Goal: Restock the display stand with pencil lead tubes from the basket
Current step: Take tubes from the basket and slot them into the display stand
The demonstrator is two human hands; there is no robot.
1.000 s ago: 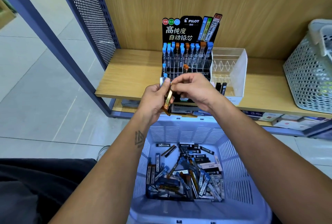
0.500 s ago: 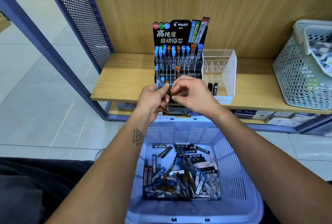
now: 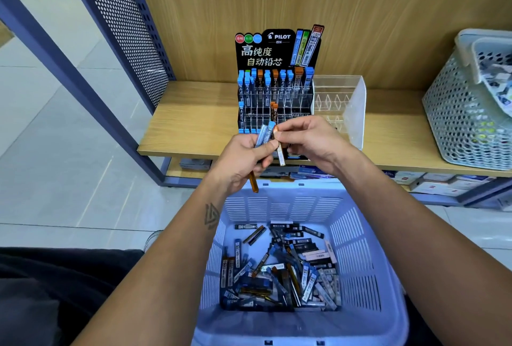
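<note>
Head view: we face a wooden shelf [image 3: 194, 124] over pale floor tiles [image 3: 55, 151], restocking the stand [image 3: 277, 90].
Our left hand [image 3: 243, 160] grips several tubes [image 3: 264, 135]; our right hand [image 3: 310, 143] now pinches one orange-capped tube [image 3: 280, 153] clear of them, above the basket [image 3: 360, 234].

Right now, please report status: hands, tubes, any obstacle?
Left hand grips several tubes. Right hand pinches one orange-capped tube. Display stand partly filled, nothing blocking it.

two hands [image 3: 243, 157] [image 3: 313, 143], two baskets [image 3: 360, 248] [image 3: 454, 124], one display stand [image 3: 277, 51], one clear organizer [image 3: 354, 107].
</note>
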